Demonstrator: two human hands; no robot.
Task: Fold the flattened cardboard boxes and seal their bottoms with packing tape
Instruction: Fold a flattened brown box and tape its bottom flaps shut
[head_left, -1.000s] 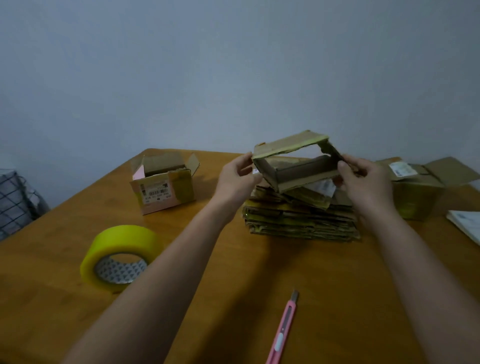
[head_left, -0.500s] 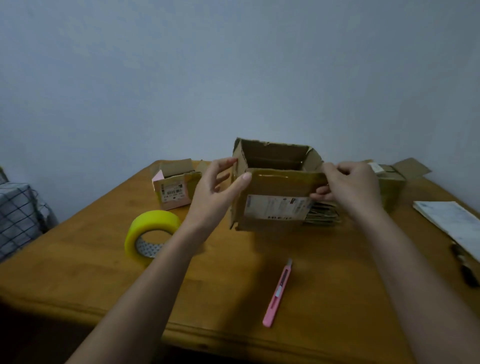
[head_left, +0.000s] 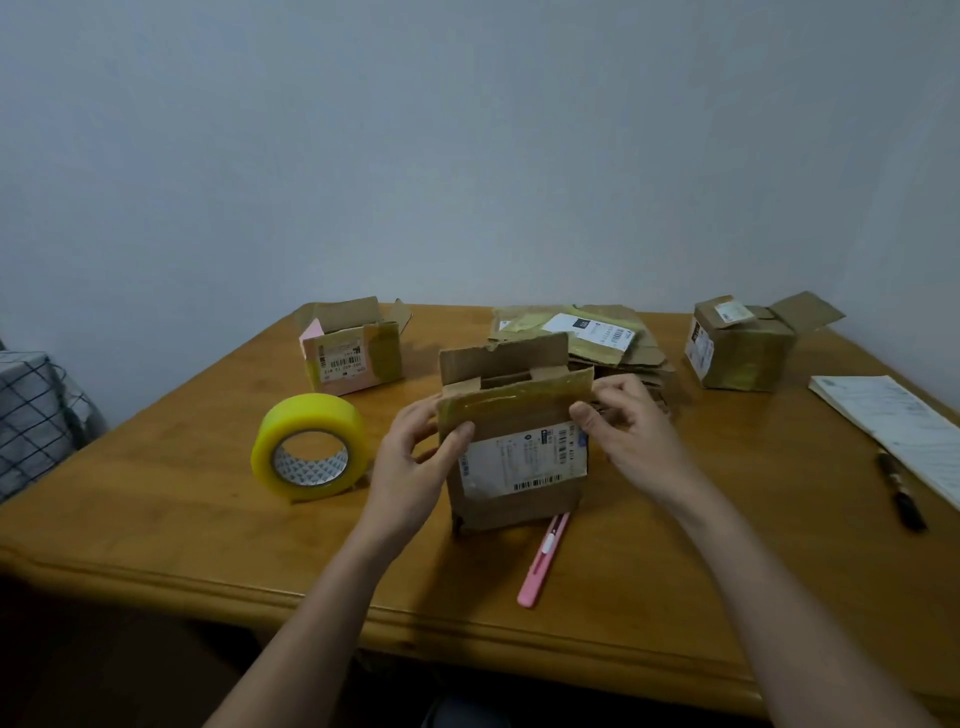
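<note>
Wooden counter (head_left: 156, 499) against a plain pale wall. Near its middle, brown cardboard box (head_left: 514, 431) held upright between both hands, lower edge at or just above the wood; cannot tell which. White shipping label with a barcode across its near face, a band of glossy old tape above that, flaps at the top partly raised, one tall rear flap and two short ones beside a gap. Left hand (head_left: 415, 462) on the box's left edge, thumb pressed on the near face, fingers wrapped behind: left grip grasping the box. Right hand (head_left: 623, 436) at the upper right corner, thumb on the front, fingers curled over the edge: right grip grasping the box too. Behind, stack of flattened boxes (head_left: 587, 332), labelled piece on top. Far left, small open box (head_left: 353, 348) with flaps up, inside not visible. Far right, another box (head_left: 737, 348), top partly closed, one flap out. Yellow tape roll (head_left: 311, 447) on edge left of the hands. Pink utility knife (head_left: 543, 561) just beside the held box. Papers (head_left: 893, 421) and dark pen (head_left: 901, 491) at right.
</note>
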